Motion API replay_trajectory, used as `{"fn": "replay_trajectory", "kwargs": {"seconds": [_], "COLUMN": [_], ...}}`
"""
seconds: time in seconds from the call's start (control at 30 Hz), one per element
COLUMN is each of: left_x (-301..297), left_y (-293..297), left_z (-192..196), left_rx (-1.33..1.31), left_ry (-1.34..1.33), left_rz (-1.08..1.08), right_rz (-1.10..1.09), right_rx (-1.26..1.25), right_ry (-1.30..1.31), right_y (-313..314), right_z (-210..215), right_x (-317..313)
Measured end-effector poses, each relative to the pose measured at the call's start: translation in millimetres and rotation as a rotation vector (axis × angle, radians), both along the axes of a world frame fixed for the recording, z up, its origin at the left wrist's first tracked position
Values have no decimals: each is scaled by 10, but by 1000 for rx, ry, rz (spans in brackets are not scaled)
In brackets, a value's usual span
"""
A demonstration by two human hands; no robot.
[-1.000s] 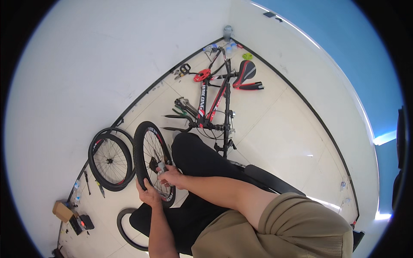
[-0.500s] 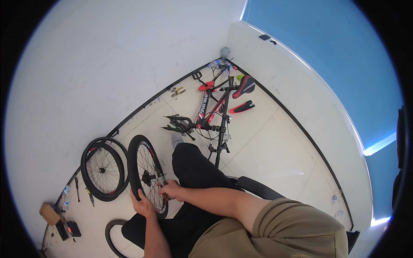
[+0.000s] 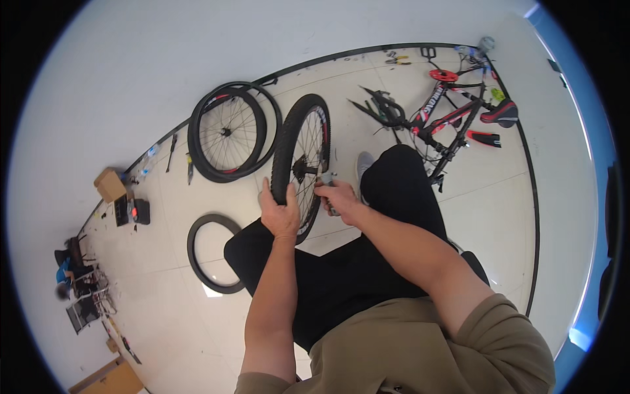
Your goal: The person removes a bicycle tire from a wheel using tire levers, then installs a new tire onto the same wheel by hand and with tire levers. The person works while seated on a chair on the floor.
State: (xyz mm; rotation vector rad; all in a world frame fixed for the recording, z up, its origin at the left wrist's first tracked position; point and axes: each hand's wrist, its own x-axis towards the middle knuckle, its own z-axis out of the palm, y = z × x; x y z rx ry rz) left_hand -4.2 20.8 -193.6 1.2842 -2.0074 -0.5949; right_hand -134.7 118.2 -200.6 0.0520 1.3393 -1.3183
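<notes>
Upright in front of me stands a bicycle wheel [image 3: 281,154] with a knobby black tyre, thin spokes and a sprocket cassette at its hub. My left hand [image 3: 280,211] grips the tyre on its near left side, thumb and fingers on either side of the rubber. In my right hand [image 3: 336,200], beside the spokes and close to the hub, is a grey hand tool [image 3: 327,177]. Its head pokes out above my fingers, and its exact kind cannot be made out.
A second wheel [image 3: 259,134] and a loose tyre lie at the left by the wall. Another tyre [image 3: 191,244] lies nearer. The red-and-black bicycle frame [image 3: 430,105] rests at the far right, pliers [image 3: 398,61] behind it. At the left are an open box [image 3: 109,185] and a person [image 3: 63,274].
My view has swung to the left, so the floor items appear farther right and more of the room's left side shows. Both hands keep hold of the wheel and the grey tool.
</notes>
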Motion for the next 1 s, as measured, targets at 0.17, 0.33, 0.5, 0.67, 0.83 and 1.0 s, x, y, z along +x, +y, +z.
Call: {"fn": "replay_trajectory", "kwargs": {"seconds": [0.17,0.33,0.5,0.67,0.83,1.0], "left_x": [-10,-10,19,-58,-147,-189], "left_y": [43,24,83,223,307,322], "left_z": [120,58,124,97,184,244], "left_rx": [175,143,281,267,280,340], "left_ry": [-29,16,69,33,35,-80], "left_rz": [44,-9,-71,-145,-171,-210], "right_rz": [107,47,-26,-81,-119,-201], "right_rx": [-15,-129,-168,-187,-166,-210], "right_ry": [-55,-137,-186,-141,-124,-202], "right_y": [-14,-47,-133,-153,-131,-162], "right_z": [99,63,124,96,138,143], "right_x": [-20,-32,-42,-26,-51,-93]}}
